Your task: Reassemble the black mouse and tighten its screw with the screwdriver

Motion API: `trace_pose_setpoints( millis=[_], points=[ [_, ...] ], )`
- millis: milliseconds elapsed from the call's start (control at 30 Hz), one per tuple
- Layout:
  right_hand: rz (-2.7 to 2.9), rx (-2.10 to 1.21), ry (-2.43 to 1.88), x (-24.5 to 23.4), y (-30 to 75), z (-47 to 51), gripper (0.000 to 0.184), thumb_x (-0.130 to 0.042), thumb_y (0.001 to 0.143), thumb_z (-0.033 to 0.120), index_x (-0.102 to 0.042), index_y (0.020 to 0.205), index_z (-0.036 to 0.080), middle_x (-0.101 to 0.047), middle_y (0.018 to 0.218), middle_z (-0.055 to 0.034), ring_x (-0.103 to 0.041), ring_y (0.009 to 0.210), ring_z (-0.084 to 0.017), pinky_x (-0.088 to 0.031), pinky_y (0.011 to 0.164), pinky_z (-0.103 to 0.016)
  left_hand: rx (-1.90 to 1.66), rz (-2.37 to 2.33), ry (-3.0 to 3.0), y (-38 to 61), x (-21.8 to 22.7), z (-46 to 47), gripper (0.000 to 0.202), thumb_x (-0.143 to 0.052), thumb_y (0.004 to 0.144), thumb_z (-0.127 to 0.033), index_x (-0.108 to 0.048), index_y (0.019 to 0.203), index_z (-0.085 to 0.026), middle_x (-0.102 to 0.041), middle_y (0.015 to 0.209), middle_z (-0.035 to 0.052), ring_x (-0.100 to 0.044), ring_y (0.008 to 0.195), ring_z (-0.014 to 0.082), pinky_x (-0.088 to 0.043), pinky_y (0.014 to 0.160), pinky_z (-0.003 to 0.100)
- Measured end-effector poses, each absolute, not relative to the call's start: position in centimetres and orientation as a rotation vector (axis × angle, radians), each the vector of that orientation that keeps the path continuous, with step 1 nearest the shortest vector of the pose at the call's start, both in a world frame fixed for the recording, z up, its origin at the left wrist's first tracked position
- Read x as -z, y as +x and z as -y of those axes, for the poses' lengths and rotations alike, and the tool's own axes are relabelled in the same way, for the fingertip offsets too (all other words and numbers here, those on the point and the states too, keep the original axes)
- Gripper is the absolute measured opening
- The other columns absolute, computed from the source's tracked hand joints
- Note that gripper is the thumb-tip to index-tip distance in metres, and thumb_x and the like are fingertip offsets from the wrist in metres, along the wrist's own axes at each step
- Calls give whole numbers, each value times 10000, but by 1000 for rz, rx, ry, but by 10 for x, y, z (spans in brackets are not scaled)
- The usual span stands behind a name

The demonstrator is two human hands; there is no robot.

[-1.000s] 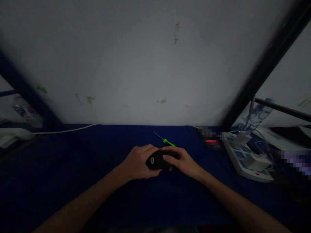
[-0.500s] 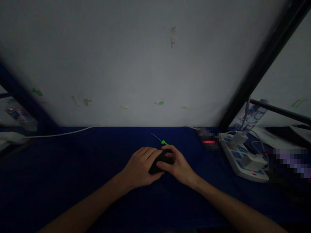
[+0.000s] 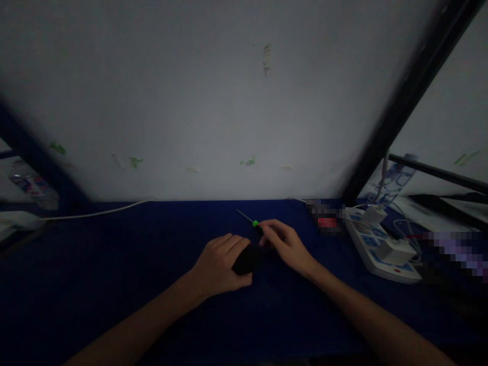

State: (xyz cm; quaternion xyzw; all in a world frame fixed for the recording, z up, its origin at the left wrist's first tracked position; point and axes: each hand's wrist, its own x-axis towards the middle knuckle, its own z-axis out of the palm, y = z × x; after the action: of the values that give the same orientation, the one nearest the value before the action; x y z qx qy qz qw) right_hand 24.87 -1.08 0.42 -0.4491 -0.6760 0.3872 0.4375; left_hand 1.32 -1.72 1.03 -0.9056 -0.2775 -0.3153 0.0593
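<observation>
My left hand (image 3: pixel 223 262) is wrapped round a dark rounded object (image 3: pixel 246 260), which looks like a computer mouse, over the blue tabletop. Much of it is covered by the fingers, and its details are lost in the dark. Just beyond it is a screwdriver (image 3: pixel 255 223) with a bright green collar and a thin metal shaft pointing away to the left. My right hand (image 3: pixel 284 241) has its thumb and forefinger closed on the screwdriver's dark handle, most of which the fingers hide.
On the right lies a white power strip (image 3: pixel 375 254) with plugged-in adapters (image 3: pixel 396 251) and cables. A blurred-out item with a red patch (image 3: pixel 327 222) is beside it. At the far left stand a plastic bottle (image 3: pixel 32 185) and a white cable (image 3: pixel 95 212). A wall (image 3: pixel 213 101) rises behind.
My right hand has let go of the dark mouse-like object and moved slightly right and away, onto the screwdriver's handle. My left hand still holds the dark object in nearly the same place.
</observation>
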Motion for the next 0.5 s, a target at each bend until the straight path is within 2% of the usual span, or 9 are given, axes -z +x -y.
trace_pose_setpoints(
  millis=[33,133,233,333,433,500],
  points=[
    [1719,-792,-1197,-3,256,5,418,-531,1032,560,-687,1183,203,-713,861,-45,-639,781,-203,-513,760,-364,956,835,-2742,12,-10,16,415,-722,723,-277,-632,1110,-161,-756,1000,108,-724,855,297,-607,772,445],
    [1924,-309,-1385,6,275,-10,417,-748,893,511,-751,1167,197,-713,1126,-128,-625,1068,-315,-492,987,-516,961,828,-2734,8,-8,10,425,-729,712,-276,-635,1111,-166,-761,1014,113,-730,871,299,-615,803,451],
    [1974,-243,-1386,14,283,-17,381,-872,768,458,-805,1040,199,-698,1211,-161,-602,1135,-368,-460,1041,-591,952,846,-2729,5,-6,6,423,-727,707,-272,-638,1110,-177,-763,1012,107,-732,870,295,-616,811,447],
    [1914,-302,-1331,11,284,-21,298,-815,841,427,-790,1041,208,-743,1146,-122,-654,1079,-320,-498,1025,-543,942,870,-2730,3,-6,3,421,-726,703,-266,-642,1105,-172,-761,1006,99,-727,859,287,-614,803,442],
    [1779,-372,-1271,-2,290,-25,358,-652,981,484,-712,1198,205,-766,1160,-103,-714,1065,-268,-569,970,-457,920,893,-2730,0,-5,-1,388,-723,713,-273,-652,1080,-169,-755,975,90,-719,833,278,-611,768,428],
    [1552,-516,-1137,-13,297,-27,380,-625,998,513,-680,1203,199,-768,1200,-113,-741,1080,-259,-602,948,-428,912,911,-2727,-1,-4,-4,370,-722,721,-281,-655,1067,-171,-753,964,88,-717,827,276,-608,750,421]
  ],
)
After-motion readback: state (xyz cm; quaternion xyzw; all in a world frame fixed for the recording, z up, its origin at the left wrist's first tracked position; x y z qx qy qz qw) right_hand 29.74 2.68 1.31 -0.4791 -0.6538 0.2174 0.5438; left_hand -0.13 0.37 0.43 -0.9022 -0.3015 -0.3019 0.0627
